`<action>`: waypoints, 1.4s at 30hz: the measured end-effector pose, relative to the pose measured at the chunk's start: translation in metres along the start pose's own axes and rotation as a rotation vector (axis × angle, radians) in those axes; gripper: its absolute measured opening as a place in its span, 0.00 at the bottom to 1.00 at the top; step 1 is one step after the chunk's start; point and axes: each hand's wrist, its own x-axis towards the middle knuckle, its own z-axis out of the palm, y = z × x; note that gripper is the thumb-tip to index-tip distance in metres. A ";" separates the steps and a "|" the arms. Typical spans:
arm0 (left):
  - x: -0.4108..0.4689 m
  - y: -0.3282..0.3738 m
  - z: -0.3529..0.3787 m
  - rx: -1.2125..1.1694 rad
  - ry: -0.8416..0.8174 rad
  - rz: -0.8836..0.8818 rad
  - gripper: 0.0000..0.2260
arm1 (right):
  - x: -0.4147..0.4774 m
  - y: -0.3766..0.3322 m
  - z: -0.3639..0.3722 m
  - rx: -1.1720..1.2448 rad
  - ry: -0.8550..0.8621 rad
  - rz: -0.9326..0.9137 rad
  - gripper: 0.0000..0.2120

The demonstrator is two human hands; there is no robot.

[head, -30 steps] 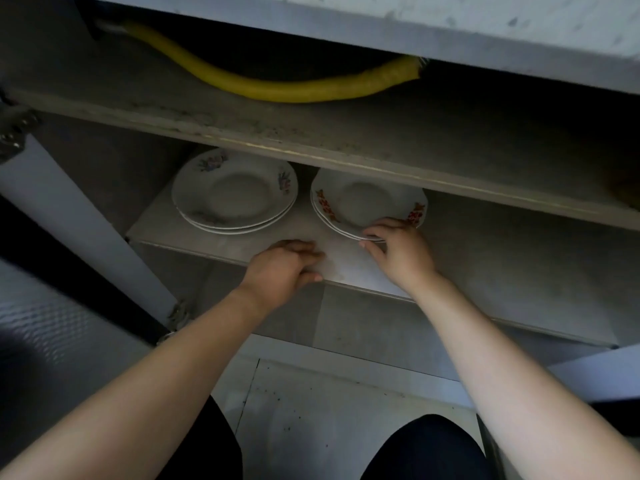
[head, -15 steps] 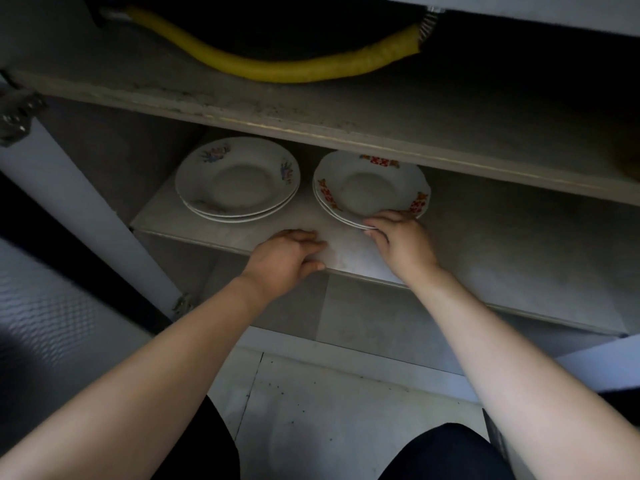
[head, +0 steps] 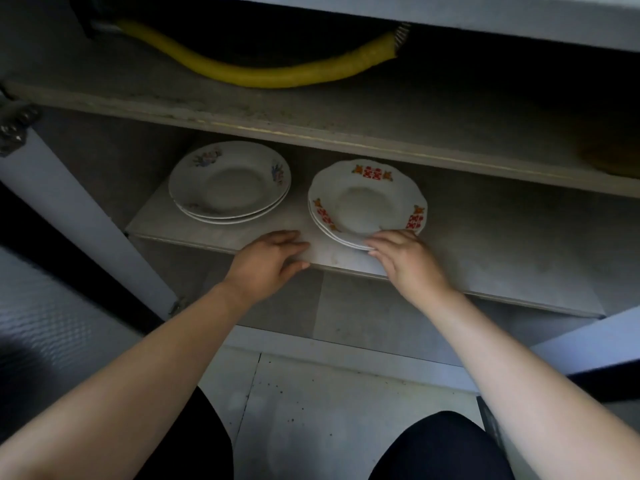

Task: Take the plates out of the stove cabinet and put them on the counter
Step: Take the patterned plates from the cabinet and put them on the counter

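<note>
Little of the task is done, by my reading; both stacks sit inside the cabinet (head: 114,168) on the lower shelf (head: 491,244), and nothing has reached the counter, which is not in view. The blue-flowered plates (head: 230,181) stand at the back left of that shelf, untouched and well apart from either hand; the red-patterned plates (head: 367,202) stand just beside them to the right, nearer the front edge. The right hand (head: 410,263) lies on the near rim of the red-patterned plates, its fingers (head: 375,243) lightly bent along the edge; the thumb is hidden, so I cannot tell whether this is a true hold or only a touch. The left hand (head: 268,261) rests on the shelf's front edge between the two stacks, fingers relaxed, holding nothing. A yellow hose (head: 277,73) lies on the shelf above and plays no part. What is left seems to be nearly everything: lifting out the red-patterned plates, carrying them up, then coming back for the blue-flowered plates.
</note>
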 end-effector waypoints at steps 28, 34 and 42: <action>0.044 0.059 -0.016 -0.709 -0.026 -0.371 0.23 | -0.051 -0.013 -0.060 0.124 0.002 0.480 0.28; 0.046 0.061 -0.014 -0.641 0.012 -0.356 0.21 | -0.026 0.007 -0.040 0.594 0.129 1.104 0.26; 0.045 0.064 -0.016 -0.690 0.022 -0.388 0.21 | -0.015 -0.001 -0.046 0.616 0.174 1.125 0.16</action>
